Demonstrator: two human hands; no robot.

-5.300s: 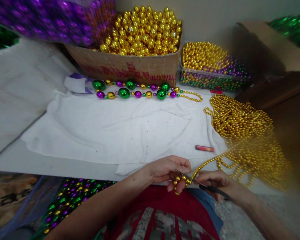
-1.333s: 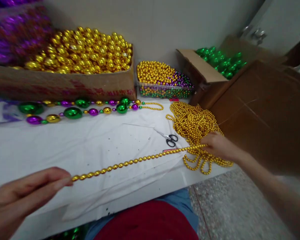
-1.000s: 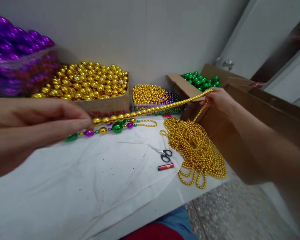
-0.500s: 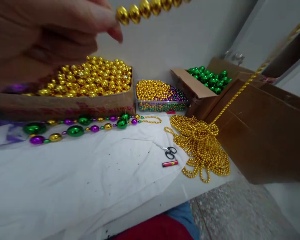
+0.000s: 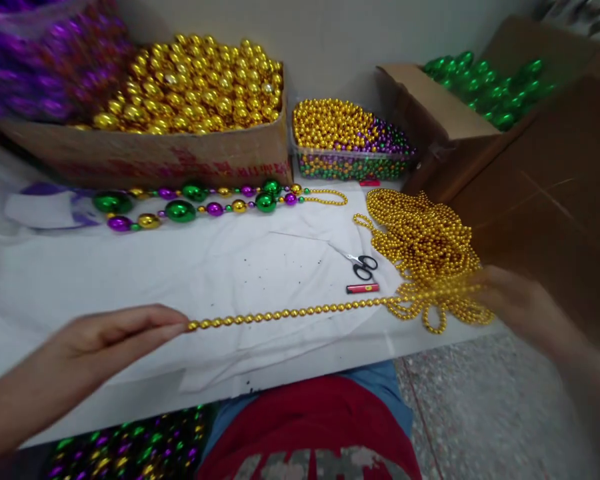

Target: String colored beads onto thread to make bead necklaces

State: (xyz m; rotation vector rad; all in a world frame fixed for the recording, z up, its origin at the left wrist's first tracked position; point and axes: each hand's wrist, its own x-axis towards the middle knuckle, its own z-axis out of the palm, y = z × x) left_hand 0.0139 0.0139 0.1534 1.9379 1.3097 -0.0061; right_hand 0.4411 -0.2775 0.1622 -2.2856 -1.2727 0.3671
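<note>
A string of small gold beads [image 5: 290, 313] stretches nearly straight across the front of the white cloth. My left hand [image 5: 125, 337] pinches its left end between thumb and fingers. At the other side my right hand [image 5: 525, 307], smeared by motion, is closed around the string in front of the brown box; its fingertips are not sharp. Beneath and behind the right end lies a tangled heap of gold bead strings [image 5: 425, 233]. Scissors with black handles [image 5: 364, 265] and a small red lighter-like stick [image 5: 363, 289] rest on the cloth behind the string.
Behind stand a carton of large gold beads [image 5: 195, 87], a clear tub of mixed small beads [image 5: 353, 160] and a box of green beads [image 5: 485, 90]. Purple beads [image 5: 25, 60] are at far left. A finished-looking multicoloured bead necklace [image 5: 180, 211] lies before the carton. The table's edge faces my lap.
My left hand, raised close to the camera before, is now low at the left with the bead string. My right hand has come into view at the right, and the view has tilted down.
</note>
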